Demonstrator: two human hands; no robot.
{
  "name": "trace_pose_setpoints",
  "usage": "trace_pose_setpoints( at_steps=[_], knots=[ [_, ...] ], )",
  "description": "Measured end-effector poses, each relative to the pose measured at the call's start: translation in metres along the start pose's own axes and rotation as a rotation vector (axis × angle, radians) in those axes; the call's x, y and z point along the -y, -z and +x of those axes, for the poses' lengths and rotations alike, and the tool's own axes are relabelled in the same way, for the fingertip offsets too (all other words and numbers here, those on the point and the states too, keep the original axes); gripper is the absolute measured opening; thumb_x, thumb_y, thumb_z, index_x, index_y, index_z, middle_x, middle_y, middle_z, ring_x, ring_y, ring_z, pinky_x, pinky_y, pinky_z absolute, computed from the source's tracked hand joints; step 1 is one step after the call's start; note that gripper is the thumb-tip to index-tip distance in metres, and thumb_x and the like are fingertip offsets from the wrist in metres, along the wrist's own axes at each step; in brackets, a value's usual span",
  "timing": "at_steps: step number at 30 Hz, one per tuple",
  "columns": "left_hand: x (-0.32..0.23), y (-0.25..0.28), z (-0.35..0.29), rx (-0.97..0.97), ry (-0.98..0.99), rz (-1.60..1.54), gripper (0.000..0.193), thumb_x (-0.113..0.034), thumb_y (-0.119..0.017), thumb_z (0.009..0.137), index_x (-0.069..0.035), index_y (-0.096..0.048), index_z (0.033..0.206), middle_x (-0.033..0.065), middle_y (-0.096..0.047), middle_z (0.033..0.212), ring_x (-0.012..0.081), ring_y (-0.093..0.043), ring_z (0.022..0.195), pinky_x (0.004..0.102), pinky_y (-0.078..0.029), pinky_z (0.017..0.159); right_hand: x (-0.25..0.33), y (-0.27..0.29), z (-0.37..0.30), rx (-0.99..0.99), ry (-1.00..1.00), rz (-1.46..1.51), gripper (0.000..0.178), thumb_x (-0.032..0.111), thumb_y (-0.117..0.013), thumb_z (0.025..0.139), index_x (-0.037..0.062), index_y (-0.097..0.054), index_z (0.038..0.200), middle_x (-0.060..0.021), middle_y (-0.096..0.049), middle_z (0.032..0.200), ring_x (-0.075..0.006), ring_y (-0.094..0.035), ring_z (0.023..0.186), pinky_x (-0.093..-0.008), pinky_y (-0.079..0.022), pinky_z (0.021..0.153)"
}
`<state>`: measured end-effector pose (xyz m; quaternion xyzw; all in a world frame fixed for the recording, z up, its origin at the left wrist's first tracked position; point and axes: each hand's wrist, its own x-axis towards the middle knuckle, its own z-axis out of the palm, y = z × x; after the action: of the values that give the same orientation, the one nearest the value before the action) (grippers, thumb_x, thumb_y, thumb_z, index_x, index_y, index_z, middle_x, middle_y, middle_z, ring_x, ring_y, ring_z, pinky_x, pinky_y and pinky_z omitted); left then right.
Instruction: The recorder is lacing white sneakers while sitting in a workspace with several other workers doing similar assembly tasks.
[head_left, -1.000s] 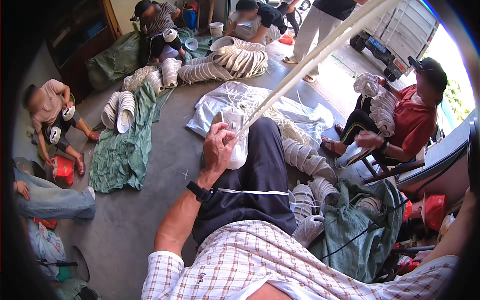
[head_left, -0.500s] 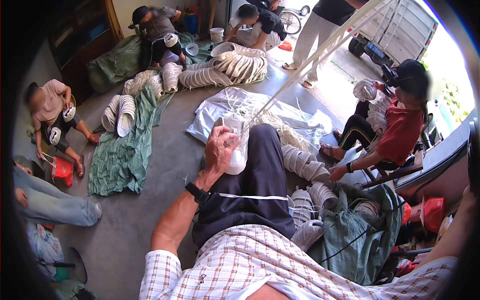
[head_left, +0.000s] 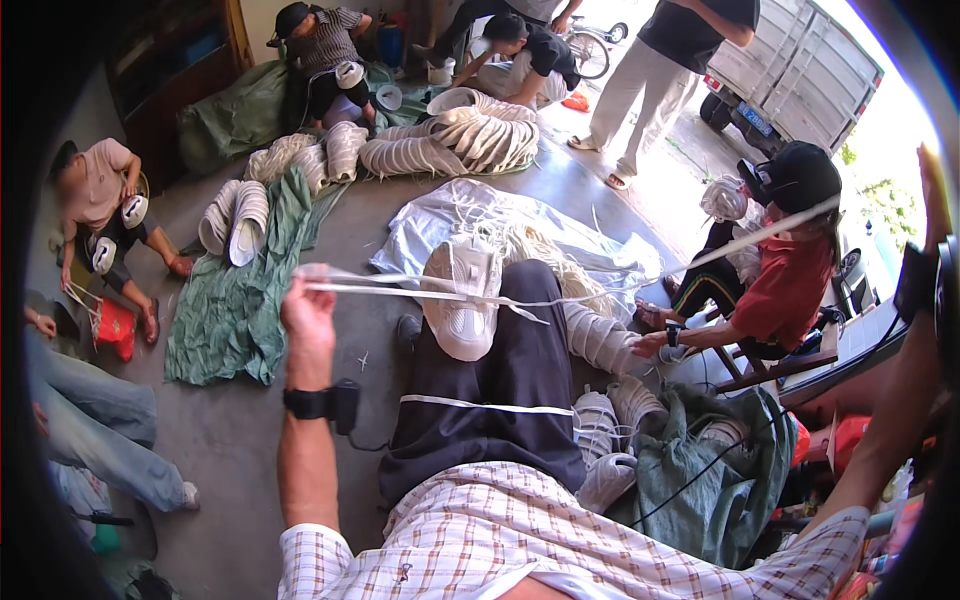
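Note:
A white shoe [head_left: 462, 300] rests sole-down on my raised knee in dark trousers [head_left: 500, 400]. My left hand [head_left: 308, 318], with a black watch on the wrist, is out to the left of the shoe and pinches a white lace [head_left: 400, 290] that runs flat back to it. A second stretch of lace [head_left: 760, 235] leads taut from the shoe up to the right. There my right hand [head_left: 932, 200] is raised at the picture's edge, mostly cut off, and seems to hold that end.
More white shoes [head_left: 600, 340] lie by my right leg, and a big pile [head_left: 470, 135] lies further off. A green tarp [head_left: 240, 300] and a white sheet with loose laces [head_left: 500, 220] cover the floor. Several people sit around, one in a red shirt [head_left: 790, 280] close on the right.
My left hand has left the shoe and swung out to the left, drawing the lace with it. The lace on the right now slants lower, and my right hand has come into view.

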<state>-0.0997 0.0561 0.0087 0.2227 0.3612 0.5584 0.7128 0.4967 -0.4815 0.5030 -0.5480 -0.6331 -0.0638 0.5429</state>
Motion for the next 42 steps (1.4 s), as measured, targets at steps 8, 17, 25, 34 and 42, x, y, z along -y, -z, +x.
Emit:
trace_pose_setpoints(
  at_steps=[8,17,25,34,42],
  knots=[
    [-0.067,0.255,0.084,-0.378,0.300,-0.281,0.025,-0.020,-0.045,0.102,-0.009,-0.067,0.108,0.0072,-0.073,0.103,0.0208,-0.067,0.076,0.0353,-0.056,0.070,-0.070,-0.251,-0.101,-0.340,-0.514,-0.125,0.032,0.007,-0.049,0.096,-0.0006,-0.065,0.123,0.0065,-0.051,0.070,-0.0020,-0.039,0.055,-0.0191,-0.031,0.051],
    [0.047,0.113,0.014,-0.302,-0.103,0.096,0.018,-0.003,-0.047,0.089,0.009,-0.049,0.102,0.0135,-0.046,0.093,0.0258,-0.058,0.074,0.0372,-0.063,0.073,-0.126,-0.526,-0.202,0.074,-0.772,0.121,0.013,0.009,-0.068,0.087,-0.0021,-0.074,0.092,-0.0080,-0.070,0.070,-0.0119,-0.062,0.058,-0.0277,-0.049,0.053],
    [0.064,-0.063,-0.067,0.475,-0.234,0.792,0.019,-0.006,-0.064,0.088,0.001,-0.072,0.103,0.0038,-0.071,0.085,0.0091,-0.061,0.071,0.0244,-0.050,0.065,-0.145,-0.615,-0.212,0.278,-0.556,-0.171,0.010,0.011,-0.070,0.078,0.0023,-0.072,0.080,-0.0200,-0.068,0.074,-0.0372,-0.069,0.071,-0.0421,-0.053,0.063],
    [0.098,-0.088,-0.089,0.654,-0.675,1.165,0.016,-0.001,-0.072,0.079,-0.005,-0.073,0.095,0.0048,-0.057,0.080,0.0179,-0.060,0.073,0.0308,-0.049,0.066,-0.140,-0.608,-0.214,0.486,-0.488,-0.123,0.014,0.013,-0.061,0.078,0.0009,-0.069,0.078,-0.0223,-0.064,0.072,-0.0403,-0.066,0.071,-0.0458,-0.050,0.062],
    [0.101,-0.083,-0.087,0.709,-0.774,1.119,0.016,0.001,-0.069,0.080,-0.005,-0.074,0.094,0.0077,-0.059,0.089,0.0253,-0.061,0.083,0.0347,-0.050,0.072,-0.159,-0.607,-0.200,0.700,-0.680,0.220,0.017,0.014,-0.061,0.071,-0.0018,-0.060,0.067,-0.0199,-0.058,0.064,-0.0307,-0.059,0.060,-0.0373,-0.046,0.059]
  ],
)
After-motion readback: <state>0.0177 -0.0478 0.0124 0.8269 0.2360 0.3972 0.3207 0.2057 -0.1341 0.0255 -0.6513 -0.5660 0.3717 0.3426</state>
